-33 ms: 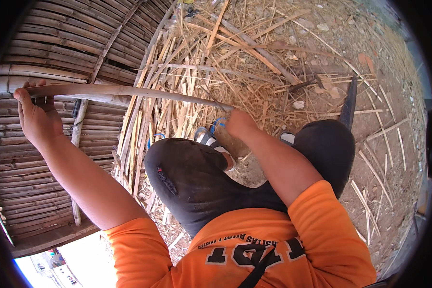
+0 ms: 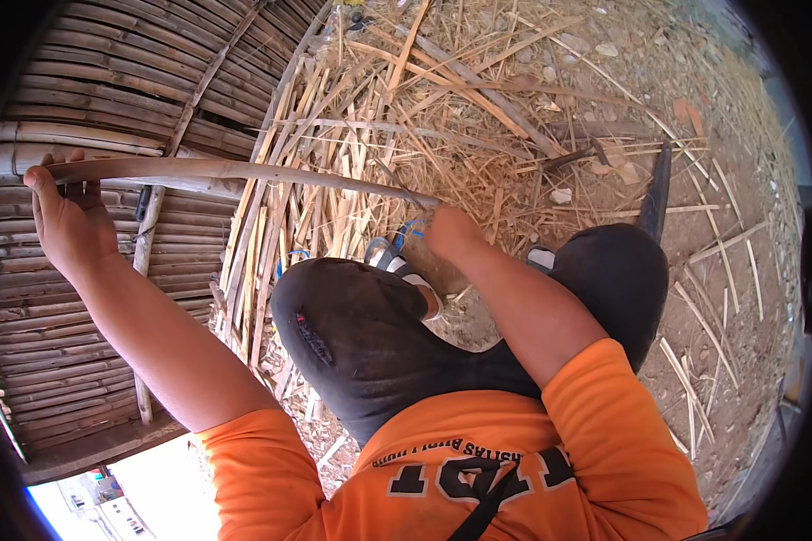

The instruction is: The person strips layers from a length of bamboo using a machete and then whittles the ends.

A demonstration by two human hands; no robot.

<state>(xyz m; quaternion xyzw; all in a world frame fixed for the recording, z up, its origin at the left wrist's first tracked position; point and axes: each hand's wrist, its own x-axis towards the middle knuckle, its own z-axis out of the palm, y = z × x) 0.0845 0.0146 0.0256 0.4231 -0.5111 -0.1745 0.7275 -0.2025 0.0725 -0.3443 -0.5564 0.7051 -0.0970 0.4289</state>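
A long, curved bamboo strip (image 2: 244, 169) stretches from the left toward the middle, in front of my knees. Its wide end lies in my left hand (image 2: 74, 216), thumb on the near side and fingers curled behind it. At the narrow end my right hand (image 2: 453, 233) is closed in a fist. From that fist a thin dark blade, seemingly a knife (image 2: 399, 185), slants up across the strip. Its handle is hidden by my fingers, and whether they also grip the strip is unclear.
A slatted bamboo panel (image 2: 72, 270) fills the left side. Split bamboo pieces (image 2: 275, 203) pile beside it, with shavings (image 2: 451, 153) beyond my feet. A dark, long flat blade-like object (image 2: 656, 194) lies past my right knee. Loose strips (image 2: 695, 316) litter the ground at right.
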